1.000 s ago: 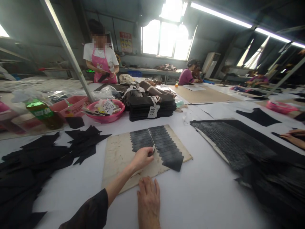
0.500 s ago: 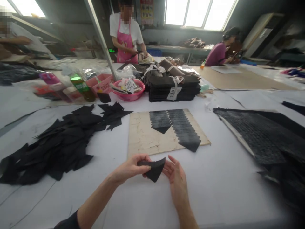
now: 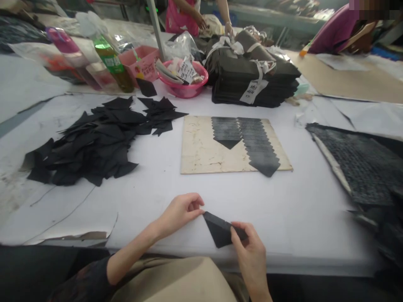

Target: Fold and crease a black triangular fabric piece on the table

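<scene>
My right hand (image 3: 250, 247) pinches a dark, pointed fabric-like piece (image 3: 218, 230) between thumb and fingers, low over the front of the white table. My left hand (image 3: 185, 209) is at the piece's left corner, its thumb tip at or just beside that corner. Its fingers are loosely curled and apart from the thumb, with nothing visible between them. Beyond my hands lies a pale board (image 3: 201, 157) bearing two overlapping rows of similar black pieces (image 3: 260, 147). A loose heap of black pieces (image 3: 91, 147) spreads to the left.
A pink bowl (image 3: 187, 89) with labels, a pink basket (image 3: 141, 63) and a green-labelled bottle (image 3: 111, 63) stand at the back. Tied dark stacks (image 3: 252, 79) sit beside them. A dark textured sheet (image 3: 362, 167) lies right. Co-workers are across the table.
The piece has passed from my left hand's grip into my right hand's. Both hands are nearer the table's front edge, and the view has tipped downward.
</scene>
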Motion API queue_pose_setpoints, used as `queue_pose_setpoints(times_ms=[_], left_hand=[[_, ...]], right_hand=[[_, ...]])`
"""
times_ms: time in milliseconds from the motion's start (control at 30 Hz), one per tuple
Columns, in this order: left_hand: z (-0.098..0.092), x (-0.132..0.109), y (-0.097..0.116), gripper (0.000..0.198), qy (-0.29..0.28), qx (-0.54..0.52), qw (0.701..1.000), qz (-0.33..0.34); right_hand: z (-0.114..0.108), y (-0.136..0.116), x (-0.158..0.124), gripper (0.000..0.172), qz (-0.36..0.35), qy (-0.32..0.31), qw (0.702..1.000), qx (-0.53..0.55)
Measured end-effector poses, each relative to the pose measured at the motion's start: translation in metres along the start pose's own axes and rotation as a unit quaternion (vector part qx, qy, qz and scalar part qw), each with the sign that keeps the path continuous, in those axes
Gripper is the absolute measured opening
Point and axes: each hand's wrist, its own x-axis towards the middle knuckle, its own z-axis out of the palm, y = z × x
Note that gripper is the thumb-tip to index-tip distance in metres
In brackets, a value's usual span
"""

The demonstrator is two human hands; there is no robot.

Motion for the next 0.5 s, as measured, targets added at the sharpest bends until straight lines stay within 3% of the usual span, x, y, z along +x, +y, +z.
queue_pose_setpoints(times_ms=[67, 167, 233, 333, 433, 500], left_hand=[[0.013, -0.011, -0.005, 0.008, 0.052, 0.161, 0.979, 0.111], [0.033, -0.022, -0.015, 0.015, 0.102, 0.331, 0.912, 0.221], [0.041, -0.025, -0.020, 0.018, 0.133, 0.388, 0.879, 0.243], [0.044, -0.025, -0.023, 0.018, 0.150, 0.407, 0.865, 0.252], [0.042, -0.024, -0.024, 0.017, 0.152, 0.408, 0.862, 0.258], [0.042, -0.025, -0.024, 0.017, 0.149, 0.410, 0.863, 0.255]], right_hand=[[0.003, -0.002, -0.004, 0.024, -0.038, 0.005, 0.998, -0.048], [0.003, -0.003, -0.007, 0.024, -0.060, -0.001, 0.994, -0.090], [-0.004, -0.001, -0.008, 0.025, -0.059, -0.030, 0.993, -0.099], [-0.021, 0.002, -0.005, 0.030, -0.061, -0.101, 0.988, -0.101], [-0.029, 0.000, 0.000, 0.035, -0.113, -0.061, 0.974, -0.189], [-0.022, -0.005, 0.005, 0.037, -0.169, -0.021, 0.953, -0.252]])
